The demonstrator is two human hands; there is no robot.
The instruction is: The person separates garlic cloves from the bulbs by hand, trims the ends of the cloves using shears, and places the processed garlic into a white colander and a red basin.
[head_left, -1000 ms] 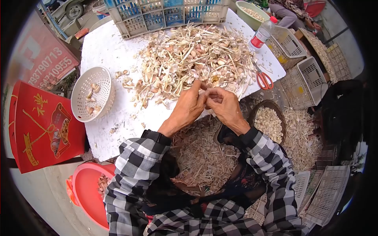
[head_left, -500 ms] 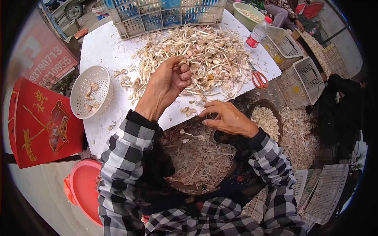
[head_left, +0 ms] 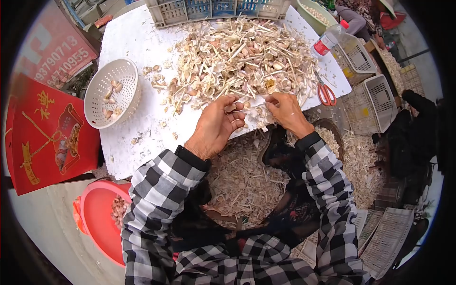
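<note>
Both hands work at the near side of a heap of dry garlic (head_left: 237, 57) with cloves, stalks and papery skins. My left hand (head_left: 219, 122) has its fingers curled in beside a small round clove (head_left: 246, 104); what lies inside the fingers is hidden. Opposite it, my right hand (head_left: 289, 113) pinches thumb and fingers together over pale garlic scraps (head_left: 259, 115) at the table edge. Whatever it grips is too small to make out. A white colander (head_left: 127, 97) on the left holds a few cloves.
The white table (head_left: 137, 154) carries a plastic crate (head_left: 166, 15), a bottle (head_left: 327, 40) and red-handled scissors (head_left: 326, 94). A red basin (head_left: 97, 209) of cloves stands lower left, a red bag (head_left: 42, 137) above it. Stacked crates (head_left: 377, 102) and another person (head_left: 354, 20) are at right.
My left hand has come down from over the heap towards the table edge. My right hand has moved up, and the two hands are closer together. The view has shifted slightly.
</note>
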